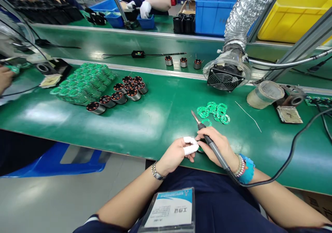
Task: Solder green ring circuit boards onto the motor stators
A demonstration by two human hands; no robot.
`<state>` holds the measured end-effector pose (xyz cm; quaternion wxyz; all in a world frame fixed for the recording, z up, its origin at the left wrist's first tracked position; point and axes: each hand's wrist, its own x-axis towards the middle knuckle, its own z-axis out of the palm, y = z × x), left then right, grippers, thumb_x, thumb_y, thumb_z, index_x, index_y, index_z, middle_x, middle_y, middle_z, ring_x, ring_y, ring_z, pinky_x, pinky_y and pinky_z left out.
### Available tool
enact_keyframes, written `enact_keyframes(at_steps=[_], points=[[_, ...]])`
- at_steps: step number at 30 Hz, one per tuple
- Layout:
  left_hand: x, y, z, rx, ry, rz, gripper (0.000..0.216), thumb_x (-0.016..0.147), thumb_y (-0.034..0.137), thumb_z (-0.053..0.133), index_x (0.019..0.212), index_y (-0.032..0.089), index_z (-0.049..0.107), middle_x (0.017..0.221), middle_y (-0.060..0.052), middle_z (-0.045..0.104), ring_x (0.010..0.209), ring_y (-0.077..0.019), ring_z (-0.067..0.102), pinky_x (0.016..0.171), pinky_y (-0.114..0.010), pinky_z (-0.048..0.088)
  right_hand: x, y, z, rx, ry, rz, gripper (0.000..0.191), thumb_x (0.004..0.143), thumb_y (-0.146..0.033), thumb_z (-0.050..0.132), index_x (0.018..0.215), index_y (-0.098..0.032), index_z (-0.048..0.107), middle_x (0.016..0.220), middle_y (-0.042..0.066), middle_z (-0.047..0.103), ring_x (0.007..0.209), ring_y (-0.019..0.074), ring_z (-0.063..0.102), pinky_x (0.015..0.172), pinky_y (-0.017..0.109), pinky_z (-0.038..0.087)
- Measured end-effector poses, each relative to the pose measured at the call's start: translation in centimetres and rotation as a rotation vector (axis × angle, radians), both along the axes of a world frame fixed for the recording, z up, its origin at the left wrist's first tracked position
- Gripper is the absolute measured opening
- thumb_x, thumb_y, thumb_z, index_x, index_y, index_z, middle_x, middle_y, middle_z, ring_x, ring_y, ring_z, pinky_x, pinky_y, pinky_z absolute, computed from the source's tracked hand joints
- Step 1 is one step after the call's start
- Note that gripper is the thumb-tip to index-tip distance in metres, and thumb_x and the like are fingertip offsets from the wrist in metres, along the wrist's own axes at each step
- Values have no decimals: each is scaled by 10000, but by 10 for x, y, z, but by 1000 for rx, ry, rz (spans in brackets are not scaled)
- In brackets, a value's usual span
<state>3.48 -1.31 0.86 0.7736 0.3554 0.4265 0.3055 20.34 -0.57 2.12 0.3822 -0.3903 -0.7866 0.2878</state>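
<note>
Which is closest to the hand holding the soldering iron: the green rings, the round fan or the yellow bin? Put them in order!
1. Green rings: just ahead of the right hand gripping the soldering iron.
2. Round fan: farther back, at the table's far edge.
3. Yellow bin: farthest, back right.

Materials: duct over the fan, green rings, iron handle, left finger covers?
Duct: silvery, crinkled, likely aluminium foil hose. Rings: flat glossy green, probably circuit board. Iron handle: matte black, plastic or rubber, unclear which. Finger covers: white, matte, perhaps rubber or fabric cots.
</note>
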Motion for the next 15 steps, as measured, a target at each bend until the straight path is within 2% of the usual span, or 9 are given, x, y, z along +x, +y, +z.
enact_keyframes(at_steps=[8, 12, 15], points=[[0, -1, 0, 21, 26, 2, 262, 671, 348, 704, 731, 134, 565, 566, 29, 549, 474, -69, 513, 492, -200, 455, -2, 3, 1, 25, -43, 30, 255, 837, -131, 473, 1081, -205, 474, 822, 28, 588, 773, 154, 539, 709, 296, 474], [0, -5, -3, 104, 73, 68, 244, 716, 357, 659, 754, 134, 567, 603, 12, 582, 498, -82, 545, 530, -214, 472, -2, -1, -1, 164, -186, 56, 242, 841, -128, 436, 1070, -177, 499, 807, 56, 571, 769, 190, 495, 687, 338, 453], [-1, -5, -4, 67, 37, 78, 219, 724, 332, 645, 750, 128, 569, 611, -2, 593, 528, -99, 565, 557, -233, 493, 1, -3, -2, 244, -263, 71, 252, 840, -129, 439, 1081, -159, 505, 801, 71, 574, 797, 214, 478, 716, 373, 443]])
